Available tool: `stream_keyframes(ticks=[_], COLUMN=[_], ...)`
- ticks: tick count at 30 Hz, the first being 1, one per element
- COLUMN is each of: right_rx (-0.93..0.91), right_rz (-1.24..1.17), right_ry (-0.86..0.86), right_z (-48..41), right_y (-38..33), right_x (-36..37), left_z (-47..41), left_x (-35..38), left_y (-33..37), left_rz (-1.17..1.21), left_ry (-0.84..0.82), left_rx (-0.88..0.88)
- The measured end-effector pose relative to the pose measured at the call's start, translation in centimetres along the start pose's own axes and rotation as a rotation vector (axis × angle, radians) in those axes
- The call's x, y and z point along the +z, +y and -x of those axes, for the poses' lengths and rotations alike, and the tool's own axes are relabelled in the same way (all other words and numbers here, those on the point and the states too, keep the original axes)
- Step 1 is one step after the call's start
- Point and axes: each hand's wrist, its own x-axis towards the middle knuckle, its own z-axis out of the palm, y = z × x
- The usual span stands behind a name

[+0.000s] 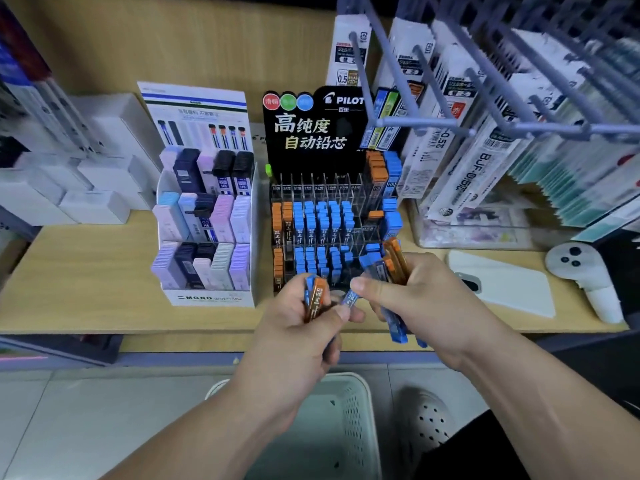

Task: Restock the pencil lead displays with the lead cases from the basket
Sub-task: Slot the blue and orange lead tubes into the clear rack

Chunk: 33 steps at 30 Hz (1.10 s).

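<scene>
Left hand [301, 327] grips orange and blue lead cases [318, 296]. Right hand [419, 299] grips a case bundle [394, 261]. Display [322, 223] stands just beyond both hands.

Both hands [301, 317] [412, 299] grip lead cases [391, 268] before the Pilot display [332, 216].

Slim blue and orange lead cases [389, 268] are gripped in the right hand [426, 299], a smaller bunch [316, 297] in the left hand [298, 330], before the partly filled Pilot display [332, 188]; a white perforated basket [356, 420] is seen below.
</scene>
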Motion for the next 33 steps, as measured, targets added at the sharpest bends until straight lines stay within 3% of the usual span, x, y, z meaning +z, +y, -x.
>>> stream_keyframes(ticks=[6, 9, 12, 17, 23, 33], right_rx=[0.003, -0.055, -0.133, -0.297, -0.368, -0.301], right_rz=[-0.017, -0.017, 0.134, 0.58, 0.627, 0.773], right_ry=[0.045, 0.184, 0.262, 0.205, 0.216, 0.174], right_z=[0.4, -0.7, -2.1, -4.0, -5.2, -5.8], right_y=[0.6, 0.8, 1.3, 1.1, 1.9, 2.0], right_x=[-0.4, -1.6, -2.5, -1.7, -1.1, -0.8], left_z=[-0.3, -0.6, -0.7, -0.7, -0.6, -0.6], left_x=[0.0, -0.1, -0.5, -0.9, -1.3, -1.6], left_y=[-0.4, -0.6, -0.7, -1.0, -1.3, -0.9], left_rz=[-0.034, 0.028, 0.121, 0.207, 0.211, 0.259], left_ry=[-0.033, 0.05, 0.141, 0.17, 0.158, 0.139], left_rx=[-0.067, -0.107, -0.185, -0.249, -0.244, -0.285])
